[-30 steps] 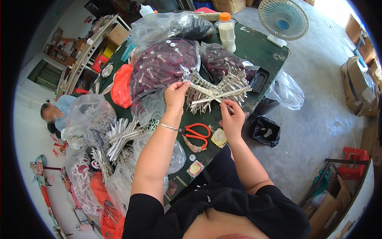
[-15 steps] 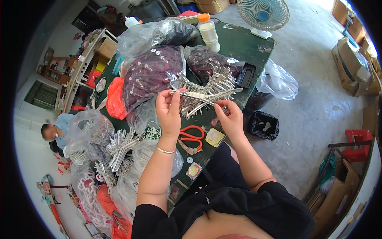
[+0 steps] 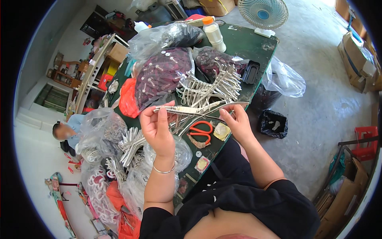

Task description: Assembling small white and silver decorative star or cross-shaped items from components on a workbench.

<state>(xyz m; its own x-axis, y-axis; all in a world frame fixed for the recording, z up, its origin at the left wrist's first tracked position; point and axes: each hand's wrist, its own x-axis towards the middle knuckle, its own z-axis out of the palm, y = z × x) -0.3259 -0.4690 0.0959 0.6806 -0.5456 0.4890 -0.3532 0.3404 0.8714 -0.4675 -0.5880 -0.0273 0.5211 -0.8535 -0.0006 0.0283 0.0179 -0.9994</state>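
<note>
Above the near part of the green table [image 3: 254, 51], both my hands hold a thin silvery strip [image 3: 187, 109] with a pale section near its middle. My left hand [image 3: 160, 129] pinches its left end between thumb and fingers. At the other end, my right hand [image 3: 238, 119] is closed on the strip's right part. A narrow length curves down below the hands; whether it is the same strip I cannot tell. Just beyond lies a heap of similar silvery strips [image 3: 227, 85]. Scissors with red-orange handles [image 3: 201, 129] rest below the hands.
Clear bags of dark red pieces [image 3: 163, 75], bundled silvery strips [image 3: 133, 145] and an orange-capped bottle [image 3: 215, 36] crowd the table. A yellow pad [image 3: 221, 131] lies near its edge. Beyond stand a fan [image 3: 262, 15] and a black-lined bin [image 3: 273, 124]. Another person [image 3: 67, 131] sits at left.
My hands have come nearer to me, off the heap, with the strip between them. They are farther apart, and a curved length now shows beneath. The whole view has shifted slightly.
</note>
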